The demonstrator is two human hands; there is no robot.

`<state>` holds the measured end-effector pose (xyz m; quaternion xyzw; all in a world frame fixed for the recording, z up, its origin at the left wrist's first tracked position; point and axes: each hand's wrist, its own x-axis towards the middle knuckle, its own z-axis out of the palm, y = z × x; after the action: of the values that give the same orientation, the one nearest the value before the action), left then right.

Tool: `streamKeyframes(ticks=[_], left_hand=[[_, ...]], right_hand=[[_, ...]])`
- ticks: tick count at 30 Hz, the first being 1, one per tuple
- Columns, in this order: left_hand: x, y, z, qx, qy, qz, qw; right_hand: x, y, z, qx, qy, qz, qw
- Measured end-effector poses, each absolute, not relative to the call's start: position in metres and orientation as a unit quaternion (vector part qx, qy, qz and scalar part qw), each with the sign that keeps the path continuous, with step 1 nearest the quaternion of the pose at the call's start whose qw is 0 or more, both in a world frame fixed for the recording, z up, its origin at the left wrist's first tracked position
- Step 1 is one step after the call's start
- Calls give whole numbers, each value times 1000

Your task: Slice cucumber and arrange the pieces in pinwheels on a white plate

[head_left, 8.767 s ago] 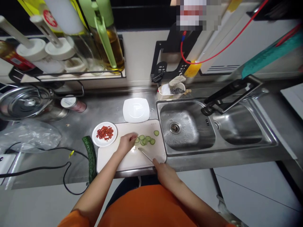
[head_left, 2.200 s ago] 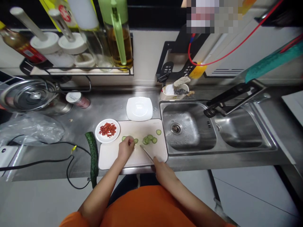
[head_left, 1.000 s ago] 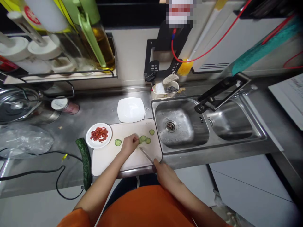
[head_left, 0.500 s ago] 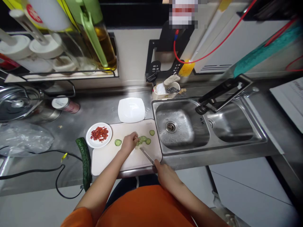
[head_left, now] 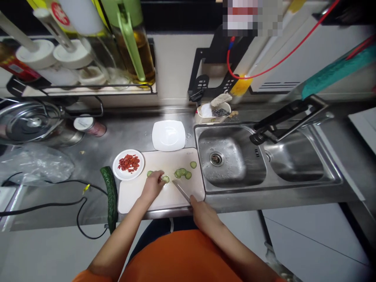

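A white cutting board (head_left: pixel 138 196) lies on the steel counter in front of me. My left hand (head_left: pixel 152 186) rests on it with fingers pinched on a cucumber slice (head_left: pixel 165 179). Another slice (head_left: pixel 149 173) lies just left of the fingertips. A small pile of cucumber slices (head_left: pixel 182 173) sits to the right, with one slice (head_left: pixel 193 165) apart near the board's right edge. My right hand (head_left: pixel 202 213) grips the handle of a knife (head_left: pixel 181 191), blade pointing up-left on the board.
A whole cucumber (head_left: pixel 111 194) lies left of the board. A round plate of chopped red chili (head_left: pixel 128 164) and a square white plate (head_left: pixel 168 135) stand behind it. A double sink (head_left: pixel 235 160) is to the right. Cables and a plastic bag lie at the left.
My left hand has drawn back to the left from the pile with one slice in its fingers. The knife has hardly moved.
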<state>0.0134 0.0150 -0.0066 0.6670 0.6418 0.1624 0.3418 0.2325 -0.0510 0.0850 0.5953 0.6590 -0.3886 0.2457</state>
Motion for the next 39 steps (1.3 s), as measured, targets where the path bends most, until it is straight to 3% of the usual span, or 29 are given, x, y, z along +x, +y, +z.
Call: streamKeyframes(ticks=[7,21,39], left_hand=[[23,-6,-17,662,682,176,258],[20,-7,-21,655,677,199,270],[21,-6,-21,653,676,215,263]], right_hand=[[222,-48,81,599,660,-378,249],[195,-40,78,578,705,-329,246],[188,-37,82,575,693,-353,255]])
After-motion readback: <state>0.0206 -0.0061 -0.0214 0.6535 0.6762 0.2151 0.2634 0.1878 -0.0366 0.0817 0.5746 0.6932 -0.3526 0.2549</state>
